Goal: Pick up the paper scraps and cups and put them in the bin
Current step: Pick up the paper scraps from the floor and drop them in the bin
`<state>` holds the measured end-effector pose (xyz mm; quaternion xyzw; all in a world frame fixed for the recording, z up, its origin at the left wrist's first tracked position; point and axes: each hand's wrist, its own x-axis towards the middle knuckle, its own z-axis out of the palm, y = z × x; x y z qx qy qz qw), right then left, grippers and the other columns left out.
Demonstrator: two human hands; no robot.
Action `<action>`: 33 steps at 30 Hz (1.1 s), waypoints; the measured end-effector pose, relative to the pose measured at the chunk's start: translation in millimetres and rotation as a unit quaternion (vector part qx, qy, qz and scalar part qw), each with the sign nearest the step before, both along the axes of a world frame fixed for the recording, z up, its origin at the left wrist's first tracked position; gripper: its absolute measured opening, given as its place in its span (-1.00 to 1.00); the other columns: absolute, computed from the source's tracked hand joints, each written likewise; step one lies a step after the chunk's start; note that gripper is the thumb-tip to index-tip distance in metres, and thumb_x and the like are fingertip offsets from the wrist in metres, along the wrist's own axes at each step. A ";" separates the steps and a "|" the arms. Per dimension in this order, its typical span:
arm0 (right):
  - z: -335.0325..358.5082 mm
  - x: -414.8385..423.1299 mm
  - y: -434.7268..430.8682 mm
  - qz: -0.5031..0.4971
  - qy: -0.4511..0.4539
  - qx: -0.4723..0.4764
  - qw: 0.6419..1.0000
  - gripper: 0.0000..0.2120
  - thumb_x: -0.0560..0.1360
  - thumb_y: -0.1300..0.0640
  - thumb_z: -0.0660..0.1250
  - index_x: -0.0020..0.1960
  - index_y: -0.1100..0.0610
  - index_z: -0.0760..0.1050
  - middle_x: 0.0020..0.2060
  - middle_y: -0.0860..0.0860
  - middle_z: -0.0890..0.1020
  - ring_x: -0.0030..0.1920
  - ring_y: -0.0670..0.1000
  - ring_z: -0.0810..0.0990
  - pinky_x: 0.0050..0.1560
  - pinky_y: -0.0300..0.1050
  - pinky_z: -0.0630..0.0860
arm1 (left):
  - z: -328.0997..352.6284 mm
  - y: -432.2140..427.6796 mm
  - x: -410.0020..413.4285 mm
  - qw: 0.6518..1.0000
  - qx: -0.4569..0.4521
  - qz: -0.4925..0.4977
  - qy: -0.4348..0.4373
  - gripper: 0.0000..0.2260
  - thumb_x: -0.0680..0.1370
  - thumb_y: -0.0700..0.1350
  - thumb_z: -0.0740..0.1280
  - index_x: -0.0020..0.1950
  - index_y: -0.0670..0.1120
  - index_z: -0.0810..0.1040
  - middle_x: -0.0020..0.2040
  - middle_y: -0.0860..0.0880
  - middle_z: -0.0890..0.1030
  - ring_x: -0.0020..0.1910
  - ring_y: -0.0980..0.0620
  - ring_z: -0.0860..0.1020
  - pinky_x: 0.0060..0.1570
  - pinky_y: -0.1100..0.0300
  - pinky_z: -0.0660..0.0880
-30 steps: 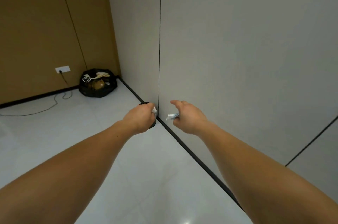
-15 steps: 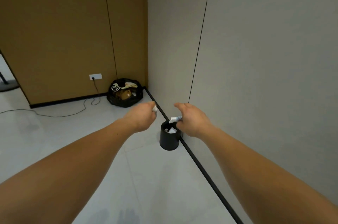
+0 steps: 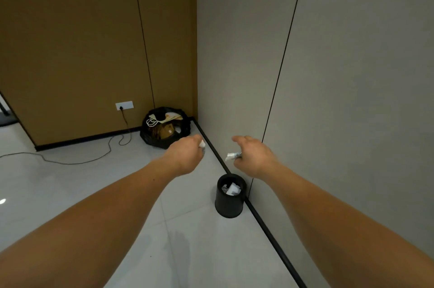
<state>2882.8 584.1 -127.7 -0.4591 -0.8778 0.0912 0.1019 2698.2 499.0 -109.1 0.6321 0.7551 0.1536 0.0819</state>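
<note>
Black bin (image 3: 229,206) stands on the floor, right by the grey wall (image 3: 352,99), with white paper (image 3: 232,188) inside. The left hand (image 3: 185,155) grips a paper scrap (image 3: 202,145). The right hand (image 3: 252,155) pinches another scrap (image 3: 232,155). A black bag (image 3: 150,134) and a cable (image 3: 94,159) lie further back.

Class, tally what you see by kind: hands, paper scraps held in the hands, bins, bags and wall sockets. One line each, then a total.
Hands: 2 (left hand, right hand)
Held paper scraps: 2 (left scrap, right scrap)
Black bin: 1
Black bag: 1
Wall socket: 1
Total: 7
</note>
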 end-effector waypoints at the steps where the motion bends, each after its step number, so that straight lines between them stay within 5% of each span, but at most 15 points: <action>1: -4.8 -10.4 13.9 -0.007 -0.002 -0.002 1.000 -0.38 0.47 0.14 0.27 0.51 0.00 0.21 0.32 0.03 0.44 0.25 0.09 0.46 0.14 -0.03 0.46 | -4.6 17.1 -11.5 1.000 -0.001 -0.008 -0.001 -0.79 0.63 -0.12 0.13 0.19 -0.16 0.43 0.05 -0.17 0.56 -0.02 -0.14 0.53 -0.07 0.05 0.47; 14: -62.1 -125.4 169.0 -0.131 0.001 -0.074 0.989 -0.39 0.49 0.12 0.29 0.51 0.02 0.22 0.35 0.05 0.43 0.30 0.10 0.44 0.22 -0.01 0.46 | -59.6 233.7 -137.5 0.988 -0.045 -0.148 -0.008 -0.84 0.63 -0.12 0.15 0.15 -0.13 0.44 -0.11 -0.09 0.50 -0.15 -0.02 0.48 -0.20 0.18 0.33; 22: -117.0 -115.6 290.2 -0.202 -0.011 -0.113 0.973 -0.39 0.48 0.12 0.28 0.51 0.03 0.23 0.34 0.07 0.44 0.30 0.12 0.43 0.26 0.01 0.45 | -110.5 391.8 -119.8 0.965 -0.100 -0.242 -0.017 -0.79 0.63 -0.14 0.14 0.20 -0.18 0.44 0.06 -0.18 0.55 -0.06 -0.11 0.49 -0.15 0.16 0.35; 33: -312.4 -99.7 446.4 -0.266 -0.017 -0.264 0.927 -0.46 0.49 0.07 0.30 0.44 0.05 0.30 0.29 0.05 0.48 0.25 0.10 0.45 0.20 -0.05 0.46 | -313.4 571.6 -95.2 0.928 -0.227 -0.294 -0.007 -0.77 0.61 -0.14 0.16 0.25 -0.13 0.42 0.15 -0.14 0.53 0.08 -0.11 0.53 0.07 0.07 0.46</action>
